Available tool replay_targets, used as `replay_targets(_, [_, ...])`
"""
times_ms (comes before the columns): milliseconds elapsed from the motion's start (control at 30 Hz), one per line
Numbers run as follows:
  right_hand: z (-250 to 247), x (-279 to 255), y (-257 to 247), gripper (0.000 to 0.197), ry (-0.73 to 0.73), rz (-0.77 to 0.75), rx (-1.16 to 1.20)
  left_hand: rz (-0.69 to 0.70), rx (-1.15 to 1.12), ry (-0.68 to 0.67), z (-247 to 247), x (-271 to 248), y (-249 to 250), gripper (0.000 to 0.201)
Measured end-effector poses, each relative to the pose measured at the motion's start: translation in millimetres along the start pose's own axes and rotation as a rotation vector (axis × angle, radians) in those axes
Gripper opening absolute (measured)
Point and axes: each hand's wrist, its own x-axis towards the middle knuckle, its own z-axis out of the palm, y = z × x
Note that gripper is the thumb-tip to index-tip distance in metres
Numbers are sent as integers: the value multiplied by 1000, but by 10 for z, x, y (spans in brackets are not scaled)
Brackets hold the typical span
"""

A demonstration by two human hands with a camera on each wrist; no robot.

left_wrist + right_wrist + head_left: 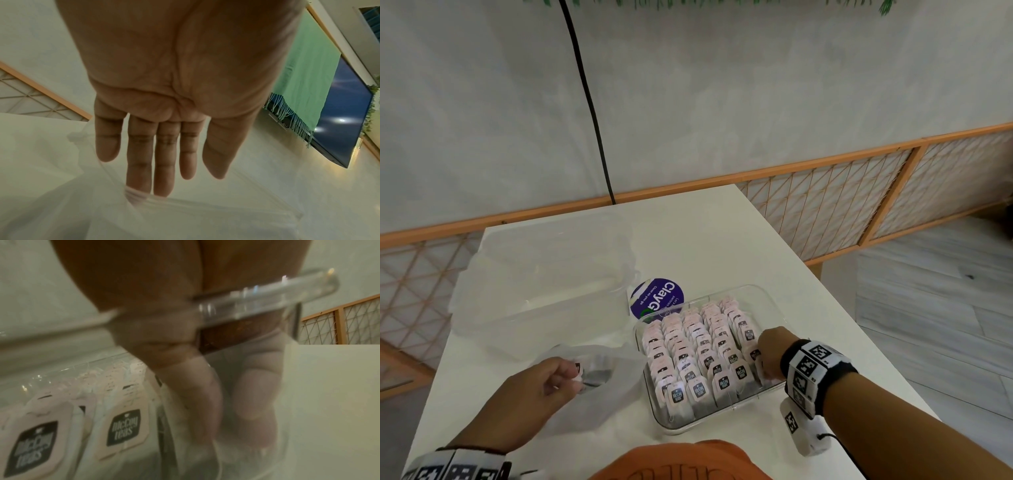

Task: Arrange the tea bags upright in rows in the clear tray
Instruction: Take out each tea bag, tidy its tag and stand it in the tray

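- The clear tray (pixel 770 298) sits at lower centre of the head view on the white worktop (pixel 722 233), nearly full: the tea bags (pixel 698 346) stand upright in about five rows with pink tags up.
- The right hand (pixel 770 353) reaches into the tray's near right corner. The right wrist view shows its fingers (pixel 197 402) curled down inside the wall beside the last row; whether they pinch a bag I cannot tell, as the view is blurred.
- Risk: that corner is tight, so pushing down or drawing the fingers out could tip the neighbouring bags or snag a tag string and lift a bag out of line.
- The left hand (pixel 541 387), at lower left, has its grip narrow on a loose tea bag (pixel 578 373) at the mouth of a thin plastic bag (pixel 602 397). In the left wrist view the fingers look fairly straight, so the hold looks light and the bag may slip.
- Risk: the film could cling to the bag on the way out.
- Nearby: an empty-looking translucent storage box (pixel 541 291) at left centre, a purple round sticker (pixel 657 298) just behind the tray, and a black cable (pixel 589 102) against the wall.
- Nothing stands between plastic bag and tray, which lie just beside each other.
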Motion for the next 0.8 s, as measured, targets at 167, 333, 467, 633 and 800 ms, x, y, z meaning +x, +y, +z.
replay_targets(167, [-43, -58, 0, 15, -6, 0, -13, -5, 1, -4, -1, -2, 2, 4])
replay_targets(333, [-143, -211, -15, 35, 165, -5, 199, 12, 154, -14, -6, 88, -64, 21])
replay_targets(467, [-384, -358, -178, 32, 354, -171, 169, -31, 284, 26, 120, 252, -132, 39])
replay_targets(633, [-596, -494, -532, 33, 434, -478, 170, -94, 432, 16, 317, 429, -134, 48])
replay_targets(800, [-675, -549, -783, 26, 470, -638, 177, 7, 574, -104, 437, 514, 10, 48])
